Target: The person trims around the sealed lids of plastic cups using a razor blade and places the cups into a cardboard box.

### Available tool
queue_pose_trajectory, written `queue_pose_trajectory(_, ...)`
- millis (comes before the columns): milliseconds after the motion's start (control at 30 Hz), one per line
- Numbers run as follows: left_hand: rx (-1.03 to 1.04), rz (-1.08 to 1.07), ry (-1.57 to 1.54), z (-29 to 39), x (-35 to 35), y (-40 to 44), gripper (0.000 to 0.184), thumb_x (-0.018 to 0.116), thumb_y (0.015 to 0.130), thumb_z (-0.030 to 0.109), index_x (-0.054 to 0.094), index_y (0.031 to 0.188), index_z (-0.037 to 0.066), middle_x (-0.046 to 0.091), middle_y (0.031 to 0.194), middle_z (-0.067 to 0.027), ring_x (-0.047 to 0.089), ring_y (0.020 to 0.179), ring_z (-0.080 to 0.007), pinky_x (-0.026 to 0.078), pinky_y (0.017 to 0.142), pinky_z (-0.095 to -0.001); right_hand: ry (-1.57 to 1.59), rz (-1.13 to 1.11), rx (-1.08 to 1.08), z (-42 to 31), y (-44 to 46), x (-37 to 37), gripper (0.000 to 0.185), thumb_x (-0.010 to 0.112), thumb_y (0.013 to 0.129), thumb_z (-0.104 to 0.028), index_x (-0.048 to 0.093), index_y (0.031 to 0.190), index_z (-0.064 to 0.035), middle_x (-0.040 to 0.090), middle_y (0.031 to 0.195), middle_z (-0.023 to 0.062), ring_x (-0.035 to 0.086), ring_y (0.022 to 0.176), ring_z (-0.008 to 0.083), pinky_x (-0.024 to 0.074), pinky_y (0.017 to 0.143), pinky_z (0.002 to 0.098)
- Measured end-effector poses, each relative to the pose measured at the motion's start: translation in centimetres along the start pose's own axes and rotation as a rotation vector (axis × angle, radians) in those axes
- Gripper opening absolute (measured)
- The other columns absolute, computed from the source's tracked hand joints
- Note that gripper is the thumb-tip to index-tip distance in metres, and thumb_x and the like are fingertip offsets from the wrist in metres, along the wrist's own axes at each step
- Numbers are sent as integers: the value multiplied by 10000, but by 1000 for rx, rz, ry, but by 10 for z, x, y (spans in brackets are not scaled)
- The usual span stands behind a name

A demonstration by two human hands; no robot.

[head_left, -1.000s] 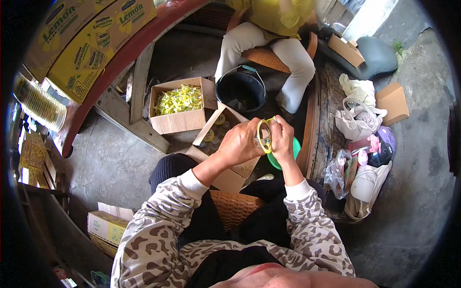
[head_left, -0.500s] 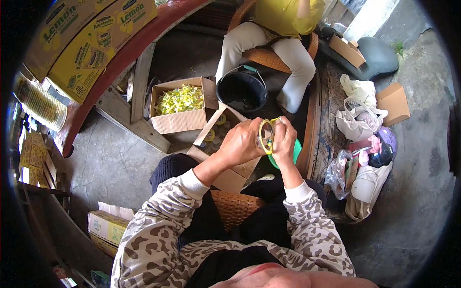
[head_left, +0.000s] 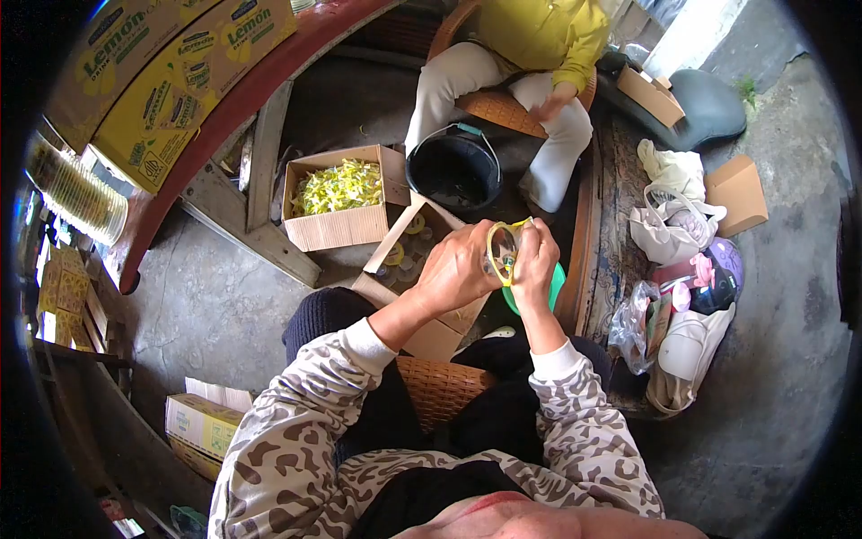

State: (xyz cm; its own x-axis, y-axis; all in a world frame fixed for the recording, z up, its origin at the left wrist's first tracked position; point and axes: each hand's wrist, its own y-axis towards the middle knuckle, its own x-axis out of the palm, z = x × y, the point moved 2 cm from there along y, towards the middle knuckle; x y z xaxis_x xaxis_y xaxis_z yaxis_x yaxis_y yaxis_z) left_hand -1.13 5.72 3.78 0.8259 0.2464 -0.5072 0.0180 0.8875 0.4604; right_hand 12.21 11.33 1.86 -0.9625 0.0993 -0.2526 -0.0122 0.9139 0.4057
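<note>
In front of me my left hand (head_left: 458,265) is wrapped round a clear plastic cup (head_left: 499,244) with a yellow rim, its mouth tilted to the right. My right hand (head_left: 536,260) is closed at that rim, its fingers pinching the yellow edge; a bit of yellow shows at the fingertips. Under my hands stands an open cardboard box (head_left: 391,234) with several clear, yellow-rimmed cups inside. A green container (head_left: 554,289) is partly hidden behind my right hand.
A carton of yellow strips (head_left: 339,189) stands beside a black bucket (head_left: 452,171). Across from me sits a person in a yellow top (head_left: 543,36). Lemon drink cartons (head_left: 171,108) and stacked cups (head_left: 76,193) are at left; bags (head_left: 673,225) lie on the bench at right.
My hands stay together on the cup, its mouth turned slightly more toward me. The other person's raised hand has come down to their knee.
</note>
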Motion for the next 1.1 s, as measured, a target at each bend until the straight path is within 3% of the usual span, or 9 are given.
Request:
queue_pose_trajectory(333, -30, 51, -32, -3, 7, -2, 440, 798, 736, 192, 530, 1032, 5, 650, 875, -219, 639, 845, -429, 519, 722, -470, 121, 32, 108, 12, 4, 3, 301, 461, 981, -191, 482, 761, 14, 489, 642, 81, 440, 596, 152, 391, 576, 362)
queue_pose_trajectory(467, 45, 42, -98, -6, -2, -6, 456, 797, 742, 196, 528, 1052, -3, 644, 892, -233, 635, 870, -431, 517, 732, -465, 124, -192, 97, 6, 8, -3, 305, 497, 1000, -194, 486, 767, 1, 469, 660, 39, 415, 651, 87, 386, 582, 311)
queue_pose_trajectory(600, -60, -178, -210, -19, -2, -10, 686, 811, 700, 180, 464, 1252, -31, 619, 1148, -255, 609, 1094, -417, 480, 949, -443, 114, -323, 54, -2, 13, -10, 332, 610, 984, -219, 492, 758, -7, 476, 643, 17, 398, 644, 67, 383, 561, 284)
queue_pose_trajectory(633, -57, -179, -212, -21, -2, -10, 686, 811, 700, 180, 464, 1252, -31, 619, 1148, -255, 609, 1094, -417, 480, 949, -443, 90, -369, 41, -6, 14, -13, 347, 640, 971, -232, 492, 752, -7, 478, 632, 13, 395, 631, 66, 383, 550, 286)
queue_pose_trajectory(700, -61, -201, -292, -20, -3, -8, 719, 825, 704, 189, 461, 1287, -21, 648, 1119, -205, 646, 1088, -331, 494, 931, -408, 38, -378, 18, -8, 17, -17, 386, 701, 935, -274, 497, 742, -9, 492, 611, 29, 419, 601, 78, 391, 534, 290)
queue_pose_trajectory(833, -123, -261, -208, -24, -3, -9, 756, 843, 687, 184, 449, 1301, -17, 664, 1118, -208, 658, 1080, -339, 500, 919, -407, -150, -506, -51, -15, 18, -24, 399, 753, 881, -312, 508, 758, -21, 553, 633, 95, 544, 582, 159, 439, 550, 317)
queue_pose_trajectory(867, -102, -243, -309, -26, 0, -8, 687, 870, 607, 174, 466, 1124, -34, 603, 1027, -244, 626, 979, -398, 493, 836, -444, -172, -541, -79, -16, 17, -24, 380, 754, 876, -300, 512, 776, -24, 569, 652, 103, 569, 589, 189, 448, 555, 333)
queue_pose_trajectory(900, -99, -244, -308, -30, 2, -8, 687, 870, 607, 174, 466, 1124, -34, 603, 1027, -244, 626, 979, -398, 493, 836, -444, -193, -576, -107, -17, 16, -23, 362, 755, 871, -287, 515, 793, -27, 585, 672, 110, 595, 596, 219, 456, 559, 348)
queue_pose_trajectory(1100, -100, -323, -361, -26, 2, -8, 663, 900, 645, 215, 513, 1131, -17, 648, 1028, -143, 639, 964, -223, 510, 853, -361, -286, -626, -190, -22, 12, -21, 308, 658, 936, -294, 538, 842, -27, 599, 733, 143, 611, 662, 338, 464, 598, 417)
